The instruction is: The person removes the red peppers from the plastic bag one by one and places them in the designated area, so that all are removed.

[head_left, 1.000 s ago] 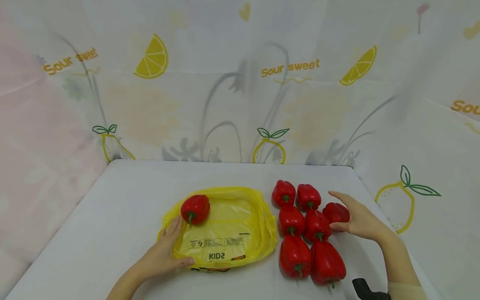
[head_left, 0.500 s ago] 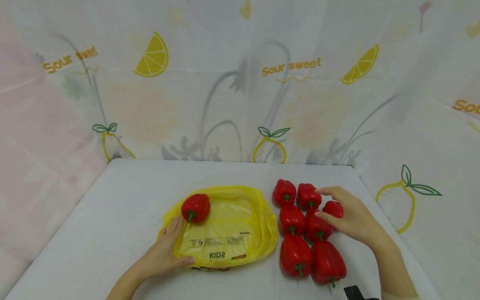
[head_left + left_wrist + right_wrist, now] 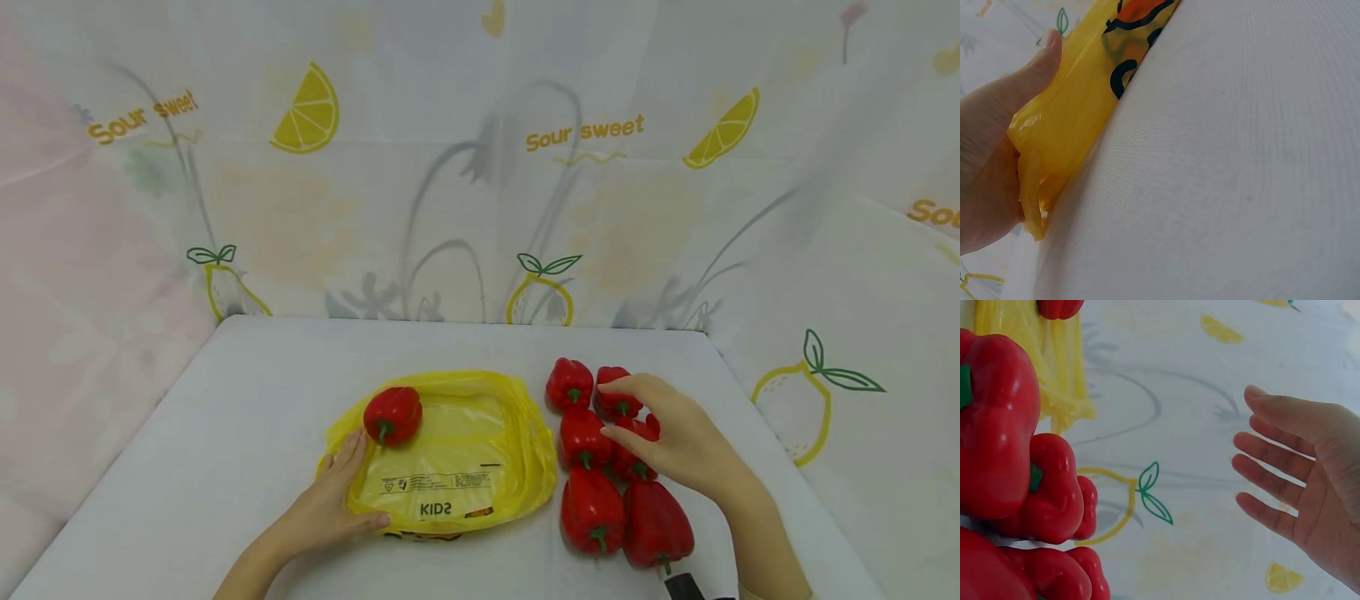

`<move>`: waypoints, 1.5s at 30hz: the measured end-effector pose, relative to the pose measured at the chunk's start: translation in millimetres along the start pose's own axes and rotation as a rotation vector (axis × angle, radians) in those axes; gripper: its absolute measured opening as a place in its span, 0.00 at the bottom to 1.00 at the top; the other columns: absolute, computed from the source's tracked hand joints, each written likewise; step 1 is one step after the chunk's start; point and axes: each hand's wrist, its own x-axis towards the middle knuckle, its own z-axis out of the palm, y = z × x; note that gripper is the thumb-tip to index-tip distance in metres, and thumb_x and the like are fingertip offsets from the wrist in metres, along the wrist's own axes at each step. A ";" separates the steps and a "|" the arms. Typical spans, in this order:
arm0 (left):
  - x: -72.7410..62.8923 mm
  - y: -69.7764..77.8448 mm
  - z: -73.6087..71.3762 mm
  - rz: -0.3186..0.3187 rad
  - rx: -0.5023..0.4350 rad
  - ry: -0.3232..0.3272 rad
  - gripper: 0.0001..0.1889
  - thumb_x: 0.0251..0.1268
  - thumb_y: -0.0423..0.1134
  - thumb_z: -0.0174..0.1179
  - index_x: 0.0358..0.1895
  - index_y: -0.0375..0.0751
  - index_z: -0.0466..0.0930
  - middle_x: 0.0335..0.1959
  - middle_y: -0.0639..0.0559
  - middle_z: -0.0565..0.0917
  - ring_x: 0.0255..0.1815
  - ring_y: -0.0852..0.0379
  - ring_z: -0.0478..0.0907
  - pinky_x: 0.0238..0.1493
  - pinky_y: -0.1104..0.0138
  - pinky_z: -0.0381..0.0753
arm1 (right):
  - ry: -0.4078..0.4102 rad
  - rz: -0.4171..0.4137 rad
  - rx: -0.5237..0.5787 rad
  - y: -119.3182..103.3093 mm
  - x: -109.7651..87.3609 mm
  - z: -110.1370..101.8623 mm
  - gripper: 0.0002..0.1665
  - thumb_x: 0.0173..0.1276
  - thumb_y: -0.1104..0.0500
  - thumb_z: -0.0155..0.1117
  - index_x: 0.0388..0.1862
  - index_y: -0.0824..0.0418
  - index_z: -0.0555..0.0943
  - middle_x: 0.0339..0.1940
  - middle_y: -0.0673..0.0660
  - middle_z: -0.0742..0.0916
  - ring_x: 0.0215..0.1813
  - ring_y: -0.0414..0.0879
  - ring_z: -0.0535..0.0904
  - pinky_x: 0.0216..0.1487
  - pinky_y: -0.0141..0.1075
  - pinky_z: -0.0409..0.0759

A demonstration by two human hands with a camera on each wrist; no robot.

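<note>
A yellow plastic bag (image 3: 442, 454), its rim opened out, lies on the white table. One red bell pepper (image 3: 393, 413) sits inside at its left side. My left hand (image 3: 330, 510) rests along the bag's left edge, fingers extended and thumb at the front rim. In the left wrist view, the thumb lies against the yellow plastic (image 3: 1063, 119). My right hand (image 3: 678, 433) hovers over the right side of a group of red bell peppers (image 3: 592, 510), partly hiding the ones behind. The right wrist view shows its fingers (image 3: 1272, 453) spread apart with nothing between them.
The peppers stand close together in rows right of the bag, green stems facing the front. A dark device (image 3: 684, 586) shows near my right forearm. Lemon-printed cloth (image 3: 465, 200) hangs behind and beside the table (image 3: 247, 375).
My right hand has moved left, from around the rightmost pepper to over the neighbouring peppers, now covering more of them. My left hand and the bag stay in place.
</note>
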 end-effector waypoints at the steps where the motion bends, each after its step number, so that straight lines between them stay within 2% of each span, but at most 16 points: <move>1: -0.1 -0.1 0.1 0.003 0.000 0.000 0.64 0.44 0.61 0.72 0.73 0.24 0.44 0.76 0.30 0.42 0.75 0.34 0.38 0.70 0.41 0.37 | -0.003 0.001 0.008 -1.5 1.1 0.7 0.33 0.48 0.63 0.79 0.55 0.52 0.78 0.49 0.43 0.81 0.48 0.36 0.75 0.48 0.22 0.76; 6: -0.1 -0.8 1.6 -0.002 0.008 0.003 0.64 0.44 0.63 0.71 0.73 0.24 0.45 0.76 0.31 0.43 0.76 0.35 0.39 0.71 0.42 0.38 | -0.013 -0.015 0.049 -8.9 6.9 5.9 0.32 0.51 0.62 0.78 0.56 0.52 0.77 0.51 0.43 0.81 0.50 0.38 0.76 0.49 0.25 0.77; 10: -0.7 -0.5 2.3 -0.020 0.029 0.001 0.64 0.43 0.65 0.70 0.73 0.25 0.45 0.76 0.32 0.43 0.75 0.34 0.40 0.70 0.41 0.45 | -0.025 -0.044 0.090 -14.0 13.2 11.2 0.32 0.51 0.63 0.78 0.56 0.53 0.77 0.51 0.43 0.82 0.50 0.38 0.76 0.49 0.27 0.78; 16: -1.0 0.7 1.5 -0.027 0.024 -0.008 0.64 0.44 0.66 0.69 0.74 0.25 0.44 0.76 0.32 0.42 0.75 0.34 0.41 0.68 0.41 0.52 | -0.062 0.003 0.141 -21.2 19.6 20.2 0.31 0.54 0.62 0.77 0.57 0.50 0.76 0.52 0.42 0.81 0.52 0.37 0.76 0.49 0.33 0.81; 22: -0.6 1.2 0.9 -0.025 0.021 -0.010 0.64 0.44 0.66 0.69 0.74 0.25 0.45 0.76 0.33 0.42 0.75 0.35 0.41 0.68 0.42 0.54 | -0.065 -0.034 0.213 -26.7 28.3 28.4 0.30 0.56 0.63 0.75 0.57 0.51 0.76 0.53 0.42 0.80 0.54 0.37 0.75 0.51 0.33 0.80; 28: -0.6 1.8 0.6 -0.022 0.021 -0.006 0.64 0.44 0.66 0.69 0.73 0.25 0.45 0.76 0.32 0.43 0.75 0.34 0.42 0.67 0.41 0.55 | -0.060 -0.072 0.233 -36.4 37.5 37.3 0.29 0.55 0.62 0.76 0.57 0.55 0.77 0.54 0.45 0.81 0.55 0.40 0.76 0.53 0.34 0.79; 35: -0.5 1.6 1.3 -0.019 0.022 -0.010 0.64 0.44 0.66 0.69 0.74 0.25 0.45 0.76 0.32 0.43 0.75 0.34 0.43 0.67 0.40 0.55 | -0.081 -0.089 0.303 -46.8 46.3 47.0 0.29 0.57 0.61 0.75 0.58 0.53 0.76 0.54 0.45 0.81 0.50 0.39 0.76 0.48 0.34 0.81; 41: -0.3 1.4 1.1 -0.021 0.023 -0.011 0.64 0.45 0.66 0.68 0.74 0.25 0.45 0.76 0.32 0.43 0.75 0.34 0.43 0.67 0.40 0.55 | -0.102 -0.093 0.363 -54.4 54.5 52.7 0.28 0.60 0.58 0.73 0.59 0.54 0.76 0.55 0.45 0.81 0.58 0.41 0.75 0.56 0.40 0.78; 45: 0.0 1.9 0.8 -0.026 0.027 -0.011 0.64 0.45 0.66 0.69 0.74 0.25 0.45 0.76 0.32 0.43 0.75 0.34 0.43 0.67 0.40 0.56 | -0.122 -0.079 0.384 -59.9 58.9 55.4 0.27 0.61 0.56 0.72 0.59 0.53 0.76 0.56 0.43 0.80 0.59 0.40 0.74 0.59 0.41 0.76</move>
